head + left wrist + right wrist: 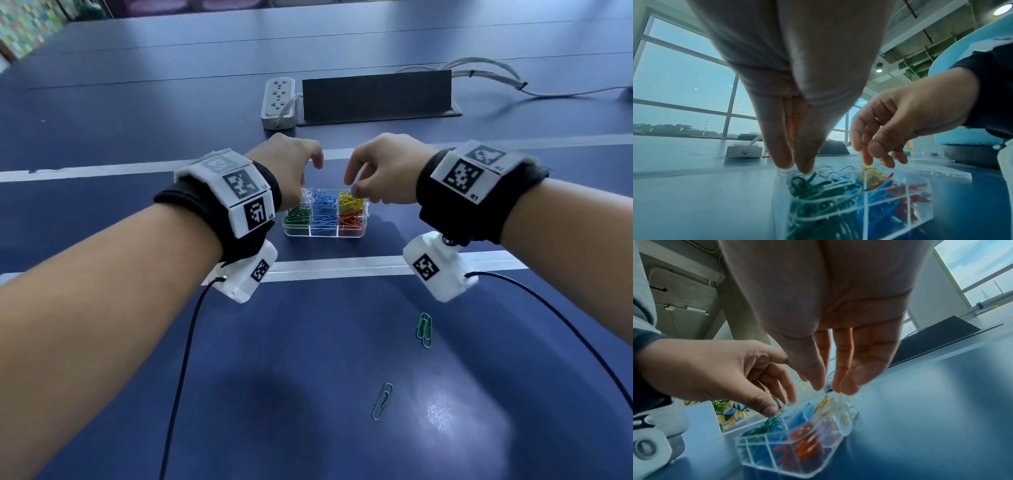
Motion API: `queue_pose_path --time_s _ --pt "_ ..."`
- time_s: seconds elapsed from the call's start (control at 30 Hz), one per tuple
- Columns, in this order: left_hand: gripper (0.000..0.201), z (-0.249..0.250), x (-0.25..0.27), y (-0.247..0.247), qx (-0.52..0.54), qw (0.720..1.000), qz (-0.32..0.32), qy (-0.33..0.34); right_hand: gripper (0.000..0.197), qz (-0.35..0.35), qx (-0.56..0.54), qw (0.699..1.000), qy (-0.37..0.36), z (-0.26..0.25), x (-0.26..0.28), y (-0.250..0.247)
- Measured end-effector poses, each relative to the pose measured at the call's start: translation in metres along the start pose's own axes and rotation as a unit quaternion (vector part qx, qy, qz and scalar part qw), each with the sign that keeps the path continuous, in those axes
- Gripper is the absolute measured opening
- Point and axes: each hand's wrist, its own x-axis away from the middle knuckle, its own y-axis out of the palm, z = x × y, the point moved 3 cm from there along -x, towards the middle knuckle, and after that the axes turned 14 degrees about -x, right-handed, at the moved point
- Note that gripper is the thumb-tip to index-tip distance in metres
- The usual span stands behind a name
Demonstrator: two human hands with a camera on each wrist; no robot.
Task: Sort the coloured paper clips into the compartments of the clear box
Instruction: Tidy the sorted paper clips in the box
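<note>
The clear box sits mid-table, its compartments holding white, blue, yellow, green and red clips. My left hand hovers over the far-left corner, by the white clips. Its thumb and fingers are pressed together, pinching what looks like a thin white clip. My right hand hangs over the yellow clips. Its thumb and fingers are apart and hold nothing. Two green clips and one more green clip lie loose on the near table.
A white power strip and a black folded stand sit behind the box, with grey cables at the far right. The box's clear lid lies flat behind it. White tape lines cross the blue table.
</note>
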Motion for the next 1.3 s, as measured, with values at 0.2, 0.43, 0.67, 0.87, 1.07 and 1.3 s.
queue_pose_path --time_s 0.2,0.43,0.67,0.87,1.07,1.3 --pt "0.041 -0.001 0.009 -0.001 0.117 0.993 0.035 -0.003 0.015 0.002 0.001 1.0 -0.017 0.003 0.006 0.002" --pt "0.033 -0.013 0.014 0.007 0.036 0.996 0.036 -0.067 0.016 0.007 -0.004 1.0 -0.028 0.004 0.004 0.003" --pt "0.025 -0.004 0.011 0.009 0.037 0.995 0.039 -0.084 0.016 0.008 0.018 0.999 -0.035 0.003 0.001 0.005" --pt "0.017 -0.003 0.014 0.008 0.09 0.992 0.069 -0.057 0.018 0.008 0.03 0.999 -0.038 0.003 0.0 0.005" --pt "0.033 -0.011 0.018 0.006 0.143 0.979 0.13 -0.071 0.017 0.003 0.03 0.999 -0.044 0.003 0.0 0.004" --pt "0.022 -0.014 0.019 0.014 0.105 0.991 0.07 -0.055 0.017 -0.004 0.042 0.998 -0.052 0.004 0.0 0.004"
